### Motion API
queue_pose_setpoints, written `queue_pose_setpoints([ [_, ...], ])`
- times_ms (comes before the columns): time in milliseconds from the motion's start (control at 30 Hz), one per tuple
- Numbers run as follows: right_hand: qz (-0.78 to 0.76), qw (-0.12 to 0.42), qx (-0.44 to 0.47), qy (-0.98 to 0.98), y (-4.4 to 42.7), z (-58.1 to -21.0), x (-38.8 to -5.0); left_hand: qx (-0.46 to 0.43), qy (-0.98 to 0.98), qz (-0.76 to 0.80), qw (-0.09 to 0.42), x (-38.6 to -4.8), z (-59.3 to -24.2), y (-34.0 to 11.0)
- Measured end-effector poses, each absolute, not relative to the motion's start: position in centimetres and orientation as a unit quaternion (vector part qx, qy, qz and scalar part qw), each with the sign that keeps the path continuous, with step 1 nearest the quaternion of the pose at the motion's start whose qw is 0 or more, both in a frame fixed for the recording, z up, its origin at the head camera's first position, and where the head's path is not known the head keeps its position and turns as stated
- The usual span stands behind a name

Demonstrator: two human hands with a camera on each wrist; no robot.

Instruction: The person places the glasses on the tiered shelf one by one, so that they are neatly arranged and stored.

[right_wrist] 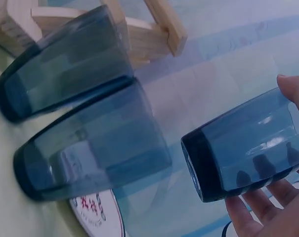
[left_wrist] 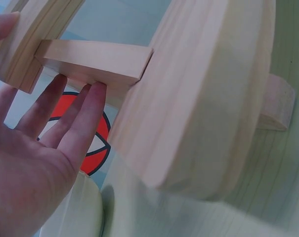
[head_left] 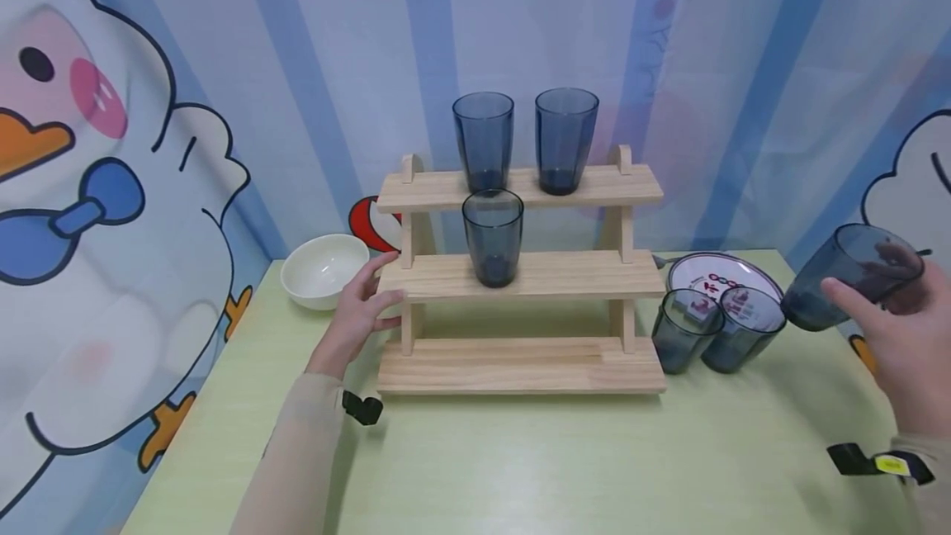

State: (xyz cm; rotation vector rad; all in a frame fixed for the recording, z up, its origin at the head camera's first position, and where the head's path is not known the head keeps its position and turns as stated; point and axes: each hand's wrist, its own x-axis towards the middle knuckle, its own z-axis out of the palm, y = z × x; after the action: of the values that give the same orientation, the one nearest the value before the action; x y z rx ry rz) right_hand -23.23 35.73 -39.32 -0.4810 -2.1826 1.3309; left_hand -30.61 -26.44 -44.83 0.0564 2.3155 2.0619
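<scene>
A three-tier wooden rack (head_left: 520, 366) stands on the table, with two blue-grey glasses on its top tier and one glass (head_left: 494, 239) on the middle tier. My left hand (head_left: 355, 316) touches the rack's left side, thumb and fingers spread about the middle tier's end; in the left wrist view the fingertips of that hand (left_wrist: 45, 133) meet a wooden upright (left_wrist: 95, 61). At the far right my right hand (head_left: 910, 345) holds a tilted glass (head_left: 854, 275) above the table, fingers around it; the right wrist view shows this glass (right_wrist: 248, 148) base towards the left.
Two glasses (head_left: 685, 333) stand side by side just right of the rack, in front of a round plate with red print (head_left: 724, 271). A white bowl (head_left: 324, 271) is at the back left. A patterned curtain (head_left: 357, 64) hangs behind.
</scene>
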Motion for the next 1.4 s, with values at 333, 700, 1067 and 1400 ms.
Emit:
queue_pose_setpoints([
  [333,0.512,0.285,-0.1,-0.804,32.7,-36.6,-24.0,0.013,0.748,0.663,0.022,-30.6,-44.7,-26.4],
  [700,0.526,0.222,0.004,-0.821,28.1,-34.5,-25.5,0.012,0.748,0.663,0.028,-30.8,-45.0,-26.5],
  [1067,0.528,0.179,0.071,-0.827,23.2,-33.8,-26.9,0.017,0.749,0.662,0.026,-30.7,-44.9,-26.5],
  [1400,0.546,0.133,0.089,-0.823,19.7,-33.7,-28.1,0.015,0.747,0.664,0.024,-30.8,-44.8,-26.4],
])
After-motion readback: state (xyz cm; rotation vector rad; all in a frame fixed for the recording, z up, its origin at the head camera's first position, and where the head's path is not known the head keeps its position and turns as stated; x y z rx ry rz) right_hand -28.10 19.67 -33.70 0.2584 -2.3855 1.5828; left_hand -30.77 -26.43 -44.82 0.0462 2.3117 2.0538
